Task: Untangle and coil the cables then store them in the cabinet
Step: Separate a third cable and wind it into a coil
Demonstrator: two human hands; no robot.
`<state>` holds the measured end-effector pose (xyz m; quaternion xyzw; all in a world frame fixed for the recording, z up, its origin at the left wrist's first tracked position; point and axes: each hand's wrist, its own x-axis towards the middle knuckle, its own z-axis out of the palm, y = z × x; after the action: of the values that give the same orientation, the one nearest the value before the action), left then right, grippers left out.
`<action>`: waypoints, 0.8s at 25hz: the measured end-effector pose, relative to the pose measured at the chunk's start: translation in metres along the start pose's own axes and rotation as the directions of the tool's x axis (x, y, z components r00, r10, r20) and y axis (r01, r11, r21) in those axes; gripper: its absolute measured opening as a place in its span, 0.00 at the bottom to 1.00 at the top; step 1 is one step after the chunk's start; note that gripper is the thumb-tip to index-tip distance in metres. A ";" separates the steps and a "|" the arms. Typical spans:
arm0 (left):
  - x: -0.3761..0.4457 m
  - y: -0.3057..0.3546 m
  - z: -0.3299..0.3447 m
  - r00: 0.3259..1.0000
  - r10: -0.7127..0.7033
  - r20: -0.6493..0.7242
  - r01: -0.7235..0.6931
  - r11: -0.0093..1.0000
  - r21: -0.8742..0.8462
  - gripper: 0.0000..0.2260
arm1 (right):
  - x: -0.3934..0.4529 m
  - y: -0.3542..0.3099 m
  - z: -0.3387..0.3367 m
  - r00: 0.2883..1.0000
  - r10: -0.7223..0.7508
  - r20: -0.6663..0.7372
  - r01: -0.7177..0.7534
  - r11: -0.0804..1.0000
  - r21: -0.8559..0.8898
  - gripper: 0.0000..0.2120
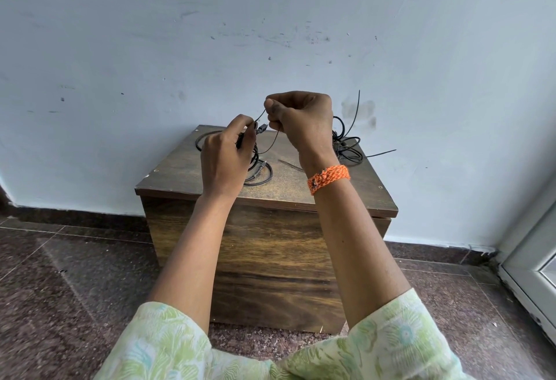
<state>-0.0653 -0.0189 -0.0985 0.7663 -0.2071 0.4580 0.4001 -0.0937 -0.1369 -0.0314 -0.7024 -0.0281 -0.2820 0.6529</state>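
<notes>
Head view of a person seated on the floor before a low wooden cabinet (270, 259) set against a pale blue wall (270, 18). Both forearms reach forward over the cabinet top (186, 175).

Left hand (225, 154): raised just above the left part of the top, its fingers (243, 127) curled round a black coil (255, 166) of cable. Loops of the coil hang below the palm and rest on the top; a further loop shows at the far left of the hand. A short plug end (261, 129) sticks out to the right from between the fingers.

Right hand (301, 121): held higher and just to the right of the left hand, its fingers clenched, thumb and forefinger pinching a thin black tie (272, 142). From the pinch the tie runs left to the left hand and bends down in a slack curve between the two hands. An orange woven band (328, 177) circles the right wrist.

On the far right of the top, partly hidden behind the right hand, lies a black tangle (347, 146) of cable. Two thin stiff strands rise from it, one upward against the wall and one out past the right edge of the top. A short dark strip (290, 165) lies on the top near the right wrist.

The sleeves (168, 346) are pale green with a leaf print. The floor (75, 274) is dark speckled stone. A white door frame (532, 274) stands at the right edge.
</notes>
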 end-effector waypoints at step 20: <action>0.012 0.003 -0.008 0.982 -0.081 0.169 0.106 0.984 -0.142 0.07 | 0.003 -0.006 -0.021 0.941 0.180 0.287 -0.186 0.983 -0.008 0.07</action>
<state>-0.0653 -0.0139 -0.0844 0.7777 -0.2367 0.3575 0.4597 -0.1017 -0.1567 -0.0246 -0.7290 -0.0597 -0.1155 0.6721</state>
